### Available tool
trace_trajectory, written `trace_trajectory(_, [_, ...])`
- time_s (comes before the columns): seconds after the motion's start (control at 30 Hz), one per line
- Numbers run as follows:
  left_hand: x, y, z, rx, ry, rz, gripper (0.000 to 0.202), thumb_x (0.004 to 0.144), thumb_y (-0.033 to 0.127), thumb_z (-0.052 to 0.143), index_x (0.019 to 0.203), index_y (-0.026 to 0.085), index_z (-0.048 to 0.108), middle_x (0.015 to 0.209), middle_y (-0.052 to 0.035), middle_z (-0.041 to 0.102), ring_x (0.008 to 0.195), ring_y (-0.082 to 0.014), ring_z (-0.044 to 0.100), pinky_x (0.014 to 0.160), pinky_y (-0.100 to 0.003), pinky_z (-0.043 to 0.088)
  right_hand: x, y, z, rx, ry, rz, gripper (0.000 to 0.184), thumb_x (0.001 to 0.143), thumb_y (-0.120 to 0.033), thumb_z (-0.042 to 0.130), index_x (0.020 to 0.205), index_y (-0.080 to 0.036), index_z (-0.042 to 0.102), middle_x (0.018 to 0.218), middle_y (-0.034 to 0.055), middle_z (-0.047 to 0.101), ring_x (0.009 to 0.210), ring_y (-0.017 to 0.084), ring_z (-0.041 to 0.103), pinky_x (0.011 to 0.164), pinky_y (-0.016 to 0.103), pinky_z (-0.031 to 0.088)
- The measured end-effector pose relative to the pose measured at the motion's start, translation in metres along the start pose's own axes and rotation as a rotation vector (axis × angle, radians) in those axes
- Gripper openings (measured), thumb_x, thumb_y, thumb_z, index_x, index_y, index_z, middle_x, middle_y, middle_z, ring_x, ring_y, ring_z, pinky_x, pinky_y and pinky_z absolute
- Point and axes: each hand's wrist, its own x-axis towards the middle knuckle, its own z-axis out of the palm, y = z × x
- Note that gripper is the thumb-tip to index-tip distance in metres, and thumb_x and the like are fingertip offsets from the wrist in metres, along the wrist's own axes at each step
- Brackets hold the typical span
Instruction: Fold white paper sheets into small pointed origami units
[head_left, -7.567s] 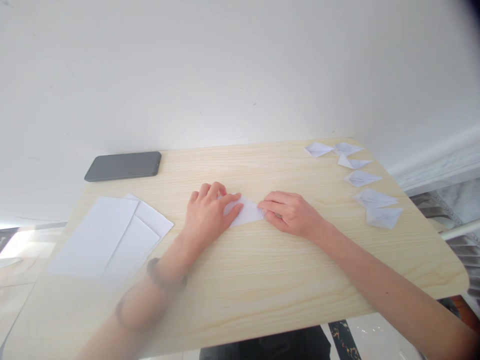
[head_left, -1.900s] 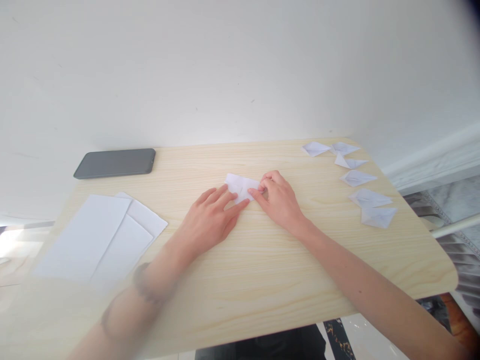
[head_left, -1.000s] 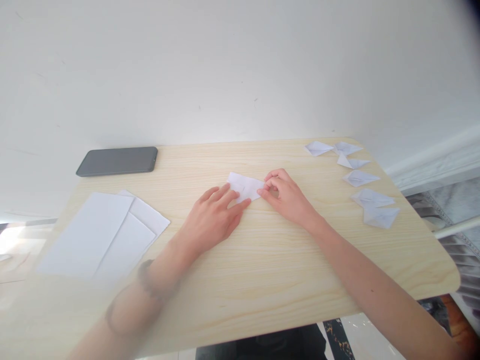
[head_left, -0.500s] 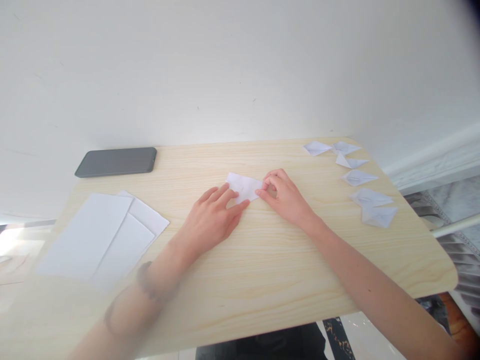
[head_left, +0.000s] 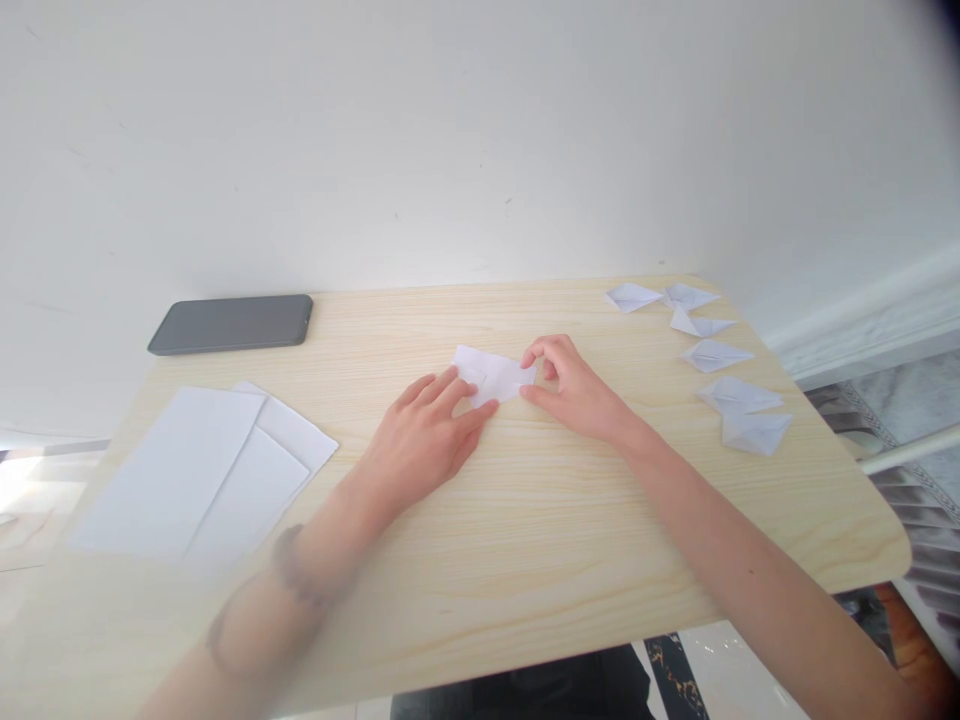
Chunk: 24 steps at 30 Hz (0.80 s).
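Note:
A small folded piece of white paper (head_left: 495,375) lies on the wooden table in front of me. My left hand (head_left: 429,430) rests over its left part, fingers spread and pressing it against the tabletop. At the paper's right end is my right hand (head_left: 576,390), its thumb and index finger apart at the near and far corners. The fingertips seem to touch the paper's edge without pinching it. Several folded white paper pieces (head_left: 718,356), pointed at the ends, sit along the table's right side.
White paper sheets (head_left: 187,460) overlap on the left of the table (head_left: 480,560). Behind them a dark grey phone (head_left: 232,325) lies near the wall (head_left: 450,150). The table's rounded right corner is beside a pale rail (head_left: 915,450).
My right thumb and index finger have parted and let go of the paper's right end, which now shows more. My left hand keeps its place on the paper.

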Motion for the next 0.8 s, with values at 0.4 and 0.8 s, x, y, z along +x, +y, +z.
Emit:
trace_trajectory(0.4, [-0.002, 0.003, 0.004, -0.018, 0.005, -0.022, 0.034, 0.089, 0.020, 0.044, 0.121, 0.024, 0.054, 0.120, -0.0083, 0.056, 0.125, -0.0278, 0.041, 0.102, -0.048, 0.037, 0.000, -0.002, 0.010, -0.065, 0.085, 0.003, 0.025, 0.072, -0.029, 0.062, 0.092, -0.023, 0.048, 0.101, 0.0045, 0.045, 0.083, 0.017, 0.049, 0.080, 0.035, 0.044])
trace_trajectory(0.8, [-0.008, 0.002, -0.003, -0.050, 0.027, 0.010, 0.026, 0.088, 0.023, 0.047, 0.110, 0.020, 0.061, 0.119, -0.0074, 0.059, 0.120, -0.0283, 0.047, 0.096, -0.044, 0.046, -0.002, -0.005, 0.011, -0.137, 0.081, 0.001, 0.023, 0.075, -0.030, 0.058, 0.093, -0.022, 0.047, 0.103, 0.0055, 0.045, 0.093, 0.020, 0.051, 0.084, 0.037, 0.043])
